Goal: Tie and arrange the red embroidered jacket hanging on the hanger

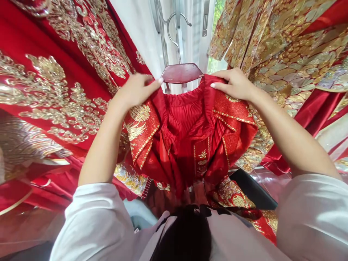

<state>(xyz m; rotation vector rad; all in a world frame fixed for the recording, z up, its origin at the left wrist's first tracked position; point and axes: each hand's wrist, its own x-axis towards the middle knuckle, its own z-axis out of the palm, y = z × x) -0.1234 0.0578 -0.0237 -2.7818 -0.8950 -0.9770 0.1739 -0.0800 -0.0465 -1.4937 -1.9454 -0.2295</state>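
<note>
A red skirt with gold embroidery (pixel 185 112) hangs from a dark red hanger (pixel 182 73), its gathered waistband spread between my hands. The hanger's metal hook reaches up to a metal bar. My left hand (pixel 138 89) grips the skirt at the hanger's left end, thumb lying along the top edge. At the right end, my right hand (pixel 233 84) pinches the other side of the waistband, with the thumb in front and the fingers behind. Folded panels with gold trim drape below both hands. The skirt's lower part falls towards my body, partly in shadow.
Red garments with gold beadwork (pixel 51 76) hang close on the left. A gold-patterned garment (pixel 288 47) hangs on the right. Below are a black flat object (pixel 254 188) and a pale blue curved object (pixel 141 212). A white door frame (pixel 206 21) stands behind the hanger.
</note>
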